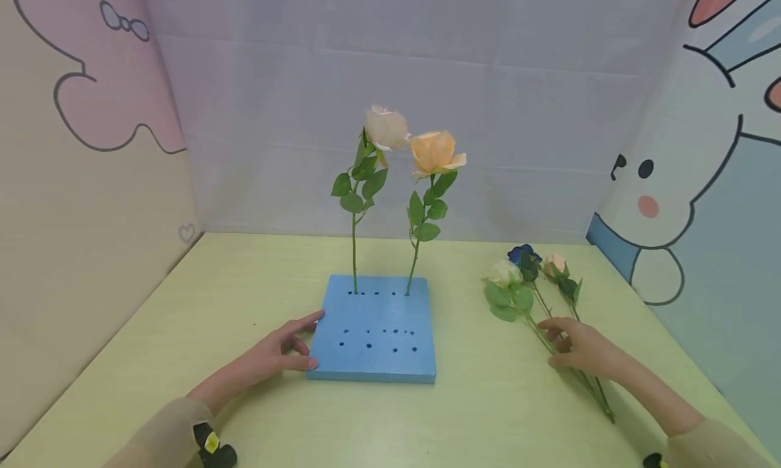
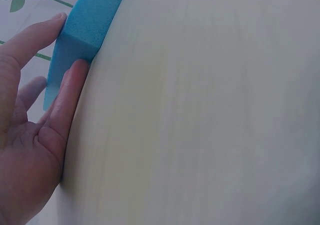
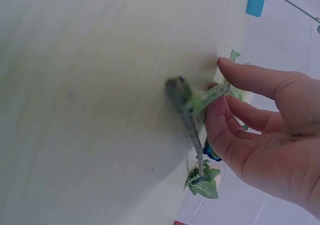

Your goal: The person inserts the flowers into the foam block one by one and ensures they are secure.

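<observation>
A light blue foam block (image 1: 373, 315) with rows of holes lies on the table. Two artificial roses, a pale pink one (image 1: 386, 127) and a peach one (image 1: 434, 152), stand upright in its back row. Thumb and fingertips of my left hand (image 1: 283, 349) touch the block's left side, spread along it. On the right lie a white rose (image 1: 504, 273), a blue rose (image 1: 525, 254) and a pale peach rose (image 1: 555, 263). My right hand (image 1: 582, 346) reaches over their stems, thumb and fingers apart around a green stem (image 3: 206, 98) in the right wrist view.
The pale wooden table (image 1: 244, 278) meets a white cloth backdrop (image 1: 274, 149) behind the block. Side panels with cartoon drawings, including a rabbit (image 1: 665, 176) on the right, border the table. The standing roses rise high above the block.
</observation>
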Action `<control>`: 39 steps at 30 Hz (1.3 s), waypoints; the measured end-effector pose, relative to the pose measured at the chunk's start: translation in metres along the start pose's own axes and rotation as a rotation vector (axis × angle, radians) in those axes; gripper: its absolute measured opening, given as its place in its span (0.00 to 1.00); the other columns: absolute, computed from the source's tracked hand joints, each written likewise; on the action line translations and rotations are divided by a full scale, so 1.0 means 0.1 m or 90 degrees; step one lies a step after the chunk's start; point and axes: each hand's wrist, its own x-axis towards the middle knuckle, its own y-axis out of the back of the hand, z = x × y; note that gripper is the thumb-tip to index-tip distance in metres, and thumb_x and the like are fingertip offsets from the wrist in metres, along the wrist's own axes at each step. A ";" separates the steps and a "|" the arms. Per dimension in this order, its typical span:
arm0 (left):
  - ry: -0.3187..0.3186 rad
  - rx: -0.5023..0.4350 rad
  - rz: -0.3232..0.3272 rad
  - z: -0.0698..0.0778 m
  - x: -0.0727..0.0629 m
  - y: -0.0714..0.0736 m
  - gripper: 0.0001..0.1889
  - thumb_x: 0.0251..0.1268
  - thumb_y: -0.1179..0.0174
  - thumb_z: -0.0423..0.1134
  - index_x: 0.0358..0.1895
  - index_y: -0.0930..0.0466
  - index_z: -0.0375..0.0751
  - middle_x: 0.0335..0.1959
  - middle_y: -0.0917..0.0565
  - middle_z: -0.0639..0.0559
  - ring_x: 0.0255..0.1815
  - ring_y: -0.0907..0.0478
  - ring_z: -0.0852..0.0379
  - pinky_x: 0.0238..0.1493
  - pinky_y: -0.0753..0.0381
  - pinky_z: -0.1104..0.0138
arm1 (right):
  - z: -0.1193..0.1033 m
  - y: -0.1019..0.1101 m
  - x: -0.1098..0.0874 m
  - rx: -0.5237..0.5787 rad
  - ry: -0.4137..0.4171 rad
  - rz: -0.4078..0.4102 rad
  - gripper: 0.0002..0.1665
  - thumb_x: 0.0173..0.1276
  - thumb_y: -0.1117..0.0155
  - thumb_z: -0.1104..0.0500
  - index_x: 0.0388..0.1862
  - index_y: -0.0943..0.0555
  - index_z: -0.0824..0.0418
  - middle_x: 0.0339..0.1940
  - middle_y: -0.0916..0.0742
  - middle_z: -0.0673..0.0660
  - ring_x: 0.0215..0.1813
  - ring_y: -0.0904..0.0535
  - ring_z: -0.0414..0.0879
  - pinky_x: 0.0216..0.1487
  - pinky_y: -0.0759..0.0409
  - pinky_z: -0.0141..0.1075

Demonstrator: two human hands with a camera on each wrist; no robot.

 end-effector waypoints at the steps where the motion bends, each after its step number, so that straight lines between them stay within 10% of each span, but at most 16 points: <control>1: 0.000 0.000 0.001 0.00 0.00 0.00 0.45 0.62 0.32 0.46 0.79 0.47 0.55 0.76 0.38 0.39 0.48 0.25 0.58 0.53 0.31 0.59 | 0.00 0.00 0.00 0.003 0.001 -0.002 0.37 0.56 0.26 0.65 0.62 0.29 0.78 0.48 0.18 0.67 0.43 0.18 0.51 0.36 0.21 0.31; 25: 0.000 -0.006 0.000 -0.01 -0.01 0.00 0.45 0.61 0.32 0.46 0.79 0.47 0.55 0.76 0.39 0.39 0.49 0.25 0.55 0.52 0.31 0.60 | -0.04 0.10 0.15 0.232 -0.028 -0.192 0.37 0.70 0.38 0.61 0.69 0.39 0.81 0.44 0.17 0.62 0.38 0.19 0.41 0.36 0.17 0.38; 39: -0.021 -0.007 -0.008 -0.06 0.00 0.02 0.45 0.62 0.32 0.45 0.79 0.48 0.53 0.74 0.38 0.35 0.47 0.25 0.58 0.51 0.30 0.62 | -0.16 0.09 0.24 0.274 -0.017 -0.172 0.37 0.71 0.39 0.61 0.71 0.40 0.77 0.44 0.17 0.63 0.39 0.18 0.43 0.38 0.15 0.40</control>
